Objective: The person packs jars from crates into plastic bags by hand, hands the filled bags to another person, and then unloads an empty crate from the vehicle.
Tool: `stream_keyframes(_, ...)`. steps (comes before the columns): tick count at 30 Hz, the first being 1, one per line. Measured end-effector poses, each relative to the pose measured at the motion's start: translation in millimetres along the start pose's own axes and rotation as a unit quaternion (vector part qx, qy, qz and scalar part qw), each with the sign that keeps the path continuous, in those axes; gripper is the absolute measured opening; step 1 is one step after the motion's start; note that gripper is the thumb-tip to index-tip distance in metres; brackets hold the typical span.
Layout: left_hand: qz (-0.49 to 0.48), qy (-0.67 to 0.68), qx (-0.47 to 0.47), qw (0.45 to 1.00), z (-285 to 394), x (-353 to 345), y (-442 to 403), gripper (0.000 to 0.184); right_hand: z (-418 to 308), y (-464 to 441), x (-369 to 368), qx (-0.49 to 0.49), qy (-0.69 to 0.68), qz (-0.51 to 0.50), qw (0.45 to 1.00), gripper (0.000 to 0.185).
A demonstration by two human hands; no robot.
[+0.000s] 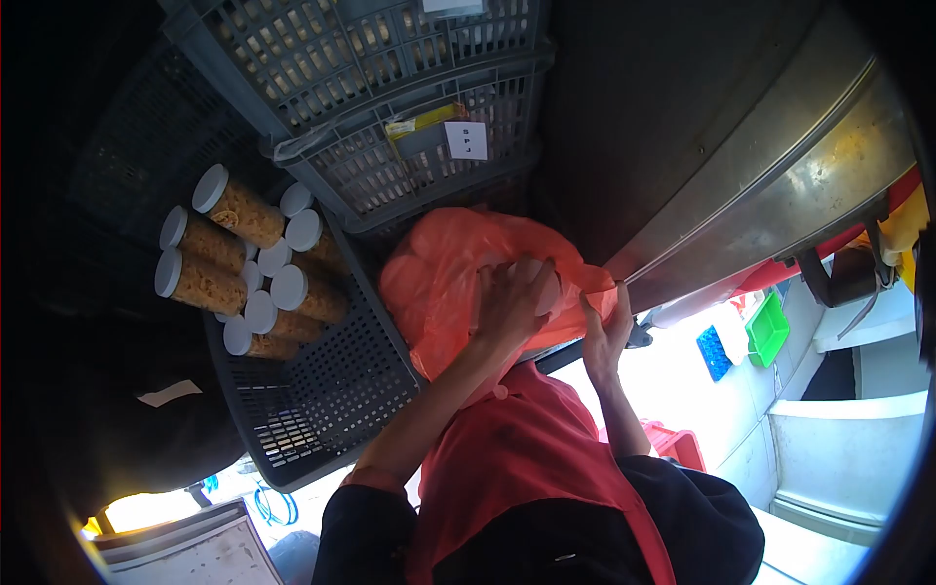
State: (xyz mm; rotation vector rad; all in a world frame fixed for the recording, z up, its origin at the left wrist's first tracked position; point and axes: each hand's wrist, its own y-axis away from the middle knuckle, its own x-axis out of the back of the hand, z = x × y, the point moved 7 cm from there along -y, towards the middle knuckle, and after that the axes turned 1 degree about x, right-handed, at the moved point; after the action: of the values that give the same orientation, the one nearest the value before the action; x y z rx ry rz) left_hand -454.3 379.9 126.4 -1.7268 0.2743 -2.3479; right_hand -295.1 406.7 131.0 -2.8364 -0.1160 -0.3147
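Note:
An orange-red plastic bag (439,263) stands in front of me, with rounded shapes showing through its thin film. My left hand (512,302) reaches into its mouth, fingers curled over a jar (551,292) with a pale round lid; most of that jar is hidden by the hand and the bag. On the right side, my right hand (609,327) pinches the bag's edge between thumb and fingers. To the left, several clear jars (249,210) of light-brown food with white lids lie stacked in a dark grey plastic crate (380,429).
Stacked grey crates (419,146) with paper labels rise beyond the bag. A metal panel (770,185) runs along the right. Outside on the pale floor, a green tray (768,330) and a red crate (673,444) are visible. A white box (195,551) sits at lower left.

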Motion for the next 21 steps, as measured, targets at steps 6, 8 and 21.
stream_keyframes(6, 0.095, -0.245, 0.010, 0.965, -2.4, -20.7, 9.4, 0.045, 37.0, -10.0, -1.3, -0.036, -0.043, -0.011, 0.998, 0.038)
stream_keyframes(8, 0.115, -0.095, 0.027, 0.988, 1.7, 27.6, 17.5, 0.032, 1.0, -17.6, -2.5, -0.028, -0.077, 0.003, 0.997, 0.042)
stream_keyframes(21, 0.041, -0.394, 0.435, 0.809, -326.3, 98.4, 170.3, 0.109, -10.2, -25.6, 2.1, -0.048, -0.058, -0.015, 0.997, 0.051)
